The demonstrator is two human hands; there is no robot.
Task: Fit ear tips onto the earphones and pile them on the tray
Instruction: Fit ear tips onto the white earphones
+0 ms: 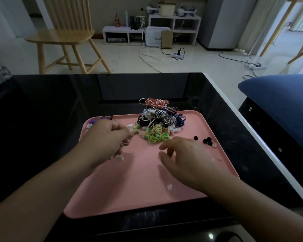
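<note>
A pink tray (129, 194) lies on the black table. At its far edge sits a pile of coiled earphones (156, 119) in orange, black-and-white, blue and yellow-green. My left hand (107, 138) is closed on a white earphone cord (125, 143) whose end hangs below the fingers. My right hand (184, 158) hovers over the tray's right half, fingers spread and bent down, holding nothing that I can see. Black ear tips (206, 140) lie near the tray's right rim, and pale translucent tips (169, 186) lie scattered on the tray.
The black glossy table (59, 102) has a white edge on the right. A purple earphone (92, 121) lies at the tray's far left corner. A wooden chair (63, 35) stands beyond the table, and a blue cushion (283, 102) is at the right.
</note>
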